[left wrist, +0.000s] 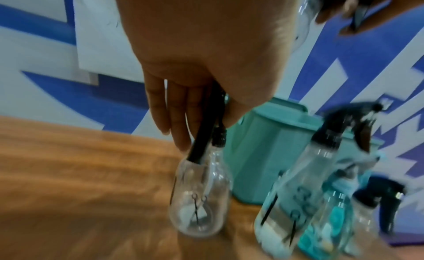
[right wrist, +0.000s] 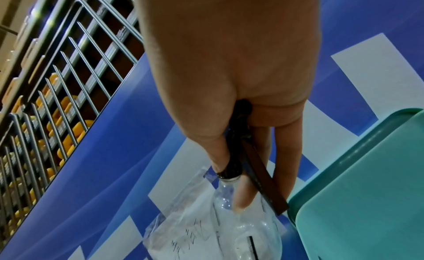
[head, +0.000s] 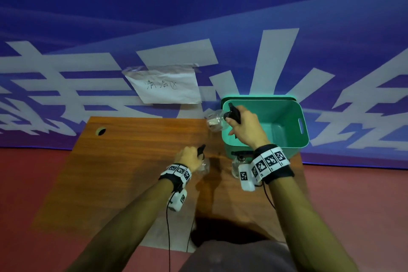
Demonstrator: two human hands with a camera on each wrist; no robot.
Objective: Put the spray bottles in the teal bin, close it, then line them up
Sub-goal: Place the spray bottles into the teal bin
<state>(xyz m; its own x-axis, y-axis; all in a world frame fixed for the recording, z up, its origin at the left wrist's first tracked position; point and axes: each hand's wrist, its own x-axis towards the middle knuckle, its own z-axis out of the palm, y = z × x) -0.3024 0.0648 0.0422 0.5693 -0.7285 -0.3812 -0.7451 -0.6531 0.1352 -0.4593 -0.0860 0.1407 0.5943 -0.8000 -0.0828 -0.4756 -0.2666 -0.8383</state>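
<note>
The open teal bin (head: 284, 121) stands at the table's back right. My right hand (head: 242, 126) grips the black trigger head of a clear spray bottle (head: 215, 120), tilted in the air at the bin's left rim; the right wrist view shows my fingers (right wrist: 243, 196) round its neck and the bottle's body (right wrist: 213, 233) beside the bin (right wrist: 367, 191). My left hand (head: 187, 158) grips the black head of a second clear bottle (left wrist: 199, 200) just over the wood. Several more spray bottles (left wrist: 298, 191) stand in front of the bin (left wrist: 259, 155), partly hidden under my right wrist.
The wooden table (head: 136, 161) has a cable hole (head: 101, 131) at its back left. A handwritten paper sign (head: 165, 86) hangs on the blue banner wall behind. A darker teal panel (head: 258, 97) stands behind the bin's far wall. Wire racks (right wrist: 57, 82) lie beyond the banner.
</note>
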